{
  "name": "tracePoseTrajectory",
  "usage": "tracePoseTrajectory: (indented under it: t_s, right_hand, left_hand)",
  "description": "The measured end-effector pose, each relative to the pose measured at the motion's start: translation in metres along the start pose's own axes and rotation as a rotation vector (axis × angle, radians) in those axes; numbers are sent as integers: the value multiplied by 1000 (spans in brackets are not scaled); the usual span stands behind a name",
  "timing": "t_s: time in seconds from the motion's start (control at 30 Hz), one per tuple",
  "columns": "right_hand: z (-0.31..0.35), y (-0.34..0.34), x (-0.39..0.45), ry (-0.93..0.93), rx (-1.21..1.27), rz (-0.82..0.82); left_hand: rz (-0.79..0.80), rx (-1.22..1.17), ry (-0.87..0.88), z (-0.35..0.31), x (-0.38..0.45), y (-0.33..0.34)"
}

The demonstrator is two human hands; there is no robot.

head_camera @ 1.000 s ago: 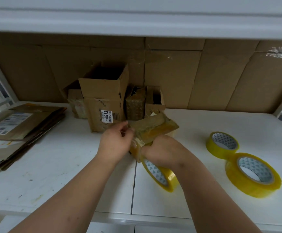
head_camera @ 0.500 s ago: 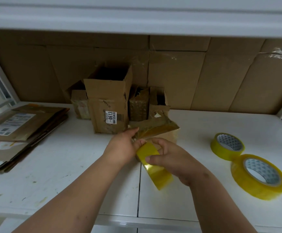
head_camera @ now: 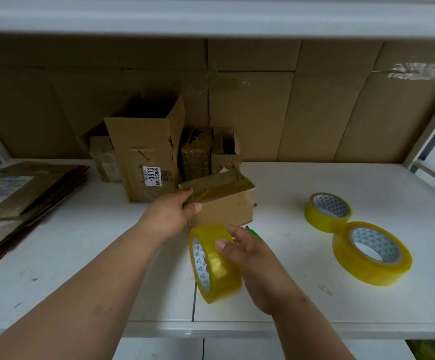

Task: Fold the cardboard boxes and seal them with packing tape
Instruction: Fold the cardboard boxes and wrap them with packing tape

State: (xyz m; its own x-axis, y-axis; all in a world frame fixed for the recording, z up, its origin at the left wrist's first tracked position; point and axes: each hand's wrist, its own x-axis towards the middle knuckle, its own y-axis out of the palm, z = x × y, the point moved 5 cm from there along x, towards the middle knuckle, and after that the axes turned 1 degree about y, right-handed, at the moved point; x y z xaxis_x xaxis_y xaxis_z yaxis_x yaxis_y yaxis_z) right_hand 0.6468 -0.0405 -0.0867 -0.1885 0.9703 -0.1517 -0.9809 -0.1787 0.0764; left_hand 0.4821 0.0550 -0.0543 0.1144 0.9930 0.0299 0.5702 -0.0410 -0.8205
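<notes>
small cardboard box [head_camera: 222, 201] sits on the white bench [head_camera: 81, 255], just in front of the taller open box [head_camera: 146, 152] with the 0613 label. left hand [head_camera: 171, 216] grips the box's near left top corner: fingers [head_camera: 189, 194] curled over the taped edge, thumb [head_camera: 194, 207] pressed on the front face. box top is covered in glossy yellowish tape.

right hand [head_camera: 247, 258] holds a yellow tape roll [head_camera: 215, 263] upright on edge, just in front of the box and apart from it; thumb lies across the outer band, other fingers reach into the core. whether the roll touches the bench cannot be told. a bit of green shows behind the right hand, unidentified.

surface: white bench with a seam near the centre, scuffed and spotted. brown cardboard sheets line the back wall; a white shelf runs overhead. flattened cartons [head_camera: 21, 198] stacked at far left. two more tape rolls lie flat at right, the smaller roll [head_camera: 328, 211] touching the larger roll [head_camera: 372, 253].

orientation: small box long axis runs left to right, slightly skewed, right end farther back. held roll's core axis points roughly left to right.
</notes>
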Motion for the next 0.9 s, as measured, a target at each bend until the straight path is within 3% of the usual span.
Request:
tracePoseTrajectory:
  t_s: [0.17,0.33,0.43,0.57,0.73,0.8,0.9]
  right_hand:
    - [-2,1,-3,24,9,119]
    - [7,4,-6,-32,-119,198]
    - [9,-1,-4,-28,-86,182]
    - [13,-4,-2,-24,-47,215]
    - [10,-18,5,-24,-137,291]
    - [4,-40,18,-29,-336,117]
    - [-9,-73,34,-40,-1096,-236]
  left_hand:
    - [-70,-97,-29,-5,-7,4]
    - [-234,-592,-246,0,-27,8]
    - [-225,-745,-339,-1,-49,9]
    - [-78,-881,-422,-5,-68,20]
    - [-195,-992,-528,-6,-76,25]
    - [-186,-1013,-544,-4,-79,29]
    - [-179,-1059,-534,-5,-83,33]
